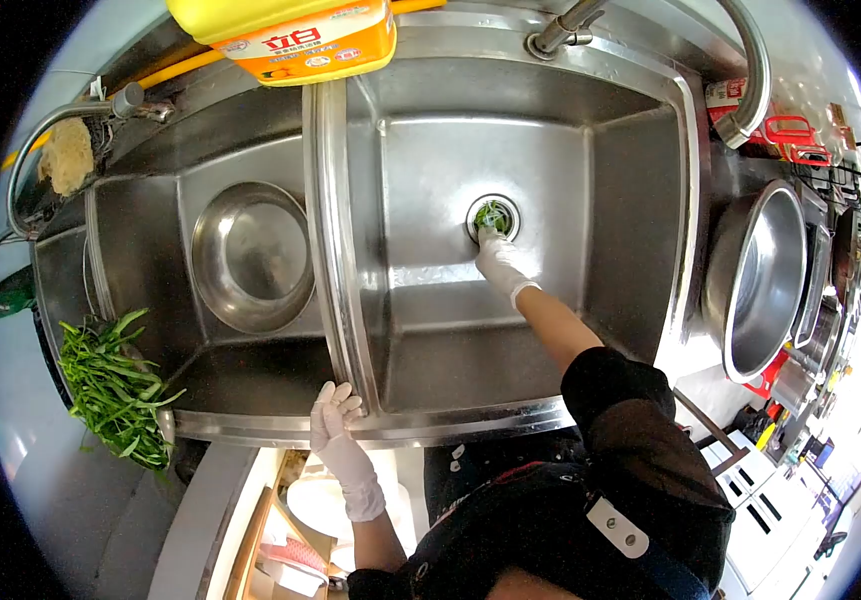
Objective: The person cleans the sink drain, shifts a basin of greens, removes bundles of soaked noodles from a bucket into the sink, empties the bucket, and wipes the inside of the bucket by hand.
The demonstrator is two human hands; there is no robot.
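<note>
My right hand (502, 262), in a white glove, reaches down to the drain (512, 222) on the floor of the right sink basin (430, 190). Its fingertips are at some green leaves (493, 213) in the drain opening, closed around part of them. White-gloved too, my left hand (338, 425) rests at the front rim of the sink, by the lower end of the divider (335, 250). Its fingers are slightly bent and apart, with nothing held in them.
A round metal bowl (255, 257) sits in the left basin. Leafy greens (115, 385) lie at the left front corner. A yellow jug (290, 35) stands behind the divider. Faucets (555, 35) rise at the back. Another metal basin (758, 280) is at the right.
</note>
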